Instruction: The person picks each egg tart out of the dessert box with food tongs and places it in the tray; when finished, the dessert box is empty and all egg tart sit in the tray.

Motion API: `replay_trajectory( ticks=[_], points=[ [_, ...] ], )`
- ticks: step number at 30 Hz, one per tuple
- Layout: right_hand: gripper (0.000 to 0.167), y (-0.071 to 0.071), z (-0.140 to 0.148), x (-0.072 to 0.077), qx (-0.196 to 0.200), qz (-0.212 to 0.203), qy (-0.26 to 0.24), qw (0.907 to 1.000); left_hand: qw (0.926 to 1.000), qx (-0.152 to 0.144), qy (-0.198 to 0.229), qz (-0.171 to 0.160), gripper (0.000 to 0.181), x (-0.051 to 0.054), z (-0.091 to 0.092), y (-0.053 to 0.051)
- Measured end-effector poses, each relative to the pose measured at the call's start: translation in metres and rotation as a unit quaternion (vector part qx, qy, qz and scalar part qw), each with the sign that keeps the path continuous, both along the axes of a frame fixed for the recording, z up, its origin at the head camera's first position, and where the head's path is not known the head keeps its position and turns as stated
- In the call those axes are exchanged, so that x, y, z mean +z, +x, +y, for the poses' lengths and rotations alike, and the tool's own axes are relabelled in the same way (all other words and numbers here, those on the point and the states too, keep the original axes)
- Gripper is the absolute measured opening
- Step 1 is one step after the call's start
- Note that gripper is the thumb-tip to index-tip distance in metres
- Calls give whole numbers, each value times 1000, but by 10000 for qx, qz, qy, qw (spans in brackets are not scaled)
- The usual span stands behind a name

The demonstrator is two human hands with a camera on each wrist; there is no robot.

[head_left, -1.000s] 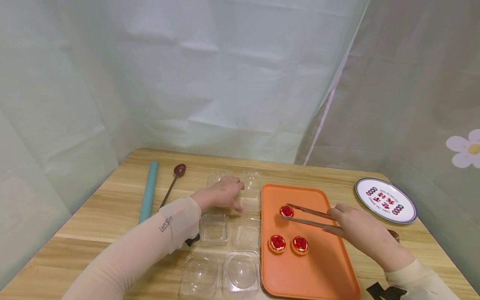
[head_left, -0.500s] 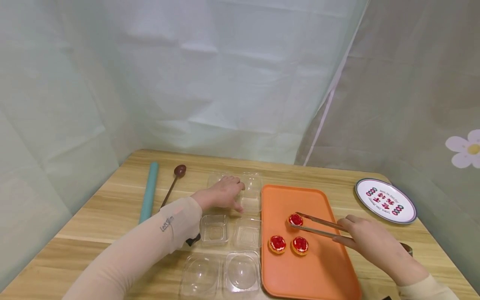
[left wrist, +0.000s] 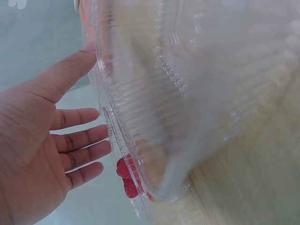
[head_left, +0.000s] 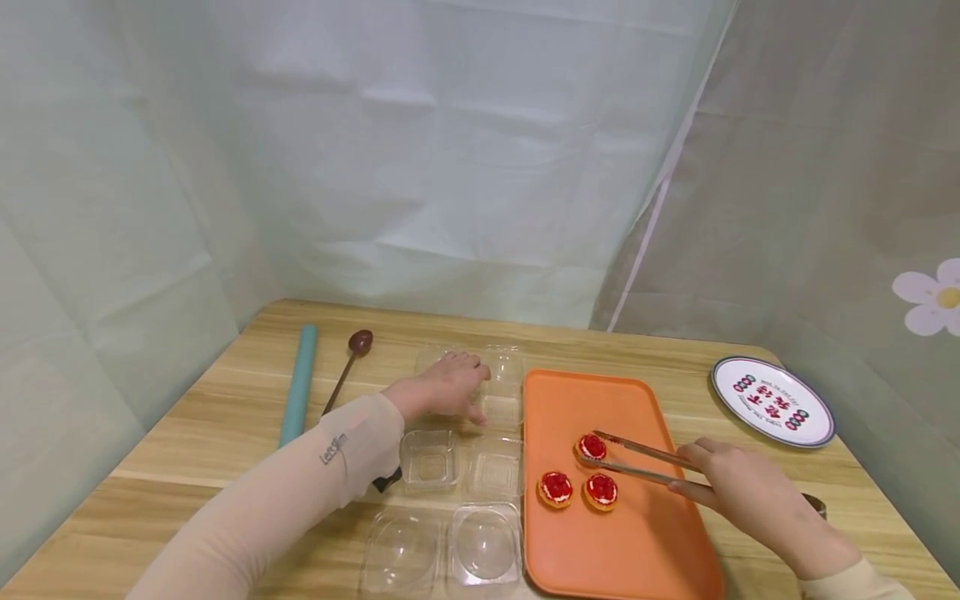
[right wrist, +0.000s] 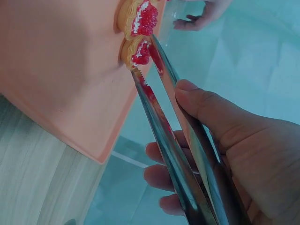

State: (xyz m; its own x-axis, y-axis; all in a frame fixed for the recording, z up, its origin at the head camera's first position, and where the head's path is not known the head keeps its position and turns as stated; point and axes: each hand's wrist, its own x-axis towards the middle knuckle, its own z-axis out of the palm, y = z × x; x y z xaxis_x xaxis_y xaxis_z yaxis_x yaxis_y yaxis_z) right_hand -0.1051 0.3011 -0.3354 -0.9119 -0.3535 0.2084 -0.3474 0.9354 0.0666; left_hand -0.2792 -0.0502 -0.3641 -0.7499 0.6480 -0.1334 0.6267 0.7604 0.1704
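Note:
My right hand (head_left: 757, 504) grips metal tongs (head_left: 648, 454), whose tips stand either side of a red-topped tart (head_left: 592, 447). Two more tarts, one at left (head_left: 555, 489) and one at right (head_left: 601, 492), sit just nearer on the orange tray (head_left: 630, 550). In the right wrist view the tart between the tips (right wrist: 139, 52) is close to another tart (right wrist: 140, 18). My left hand (head_left: 446, 385) is at a clear plastic box (head_left: 501, 404), fingers fairly straight, thumb (left wrist: 70, 72) at its rim. Red fruit (left wrist: 125, 176) shows through the plastic in the left wrist view.
A second clear box (head_left: 429, 458) and its round-domed lid (head_left: 401, 550) lie nearer on the wooden table. At left are a teal rod (head_left: 298, 383) and a brown spoon (head_left: 360, 340). A printed white plate (head_left: 772, 400) stands right of the tray.
The tongs and the tart between their tips have moved right and nearer, up to the other two tarts; most of this came in the first half second. The left hand stays put.

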Motion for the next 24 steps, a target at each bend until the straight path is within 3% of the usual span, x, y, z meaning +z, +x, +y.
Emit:
replay_trajectory(
  ticks=[11,24],
  points=[
    [34,3,6,3,-206,-302,-97,9993,9994,-29,328,104,75,1,-7,3],
    [32,5,12,14,-82,55,-446,9990,9907,326,1208,535,73,2,-38,21]
  ],
)
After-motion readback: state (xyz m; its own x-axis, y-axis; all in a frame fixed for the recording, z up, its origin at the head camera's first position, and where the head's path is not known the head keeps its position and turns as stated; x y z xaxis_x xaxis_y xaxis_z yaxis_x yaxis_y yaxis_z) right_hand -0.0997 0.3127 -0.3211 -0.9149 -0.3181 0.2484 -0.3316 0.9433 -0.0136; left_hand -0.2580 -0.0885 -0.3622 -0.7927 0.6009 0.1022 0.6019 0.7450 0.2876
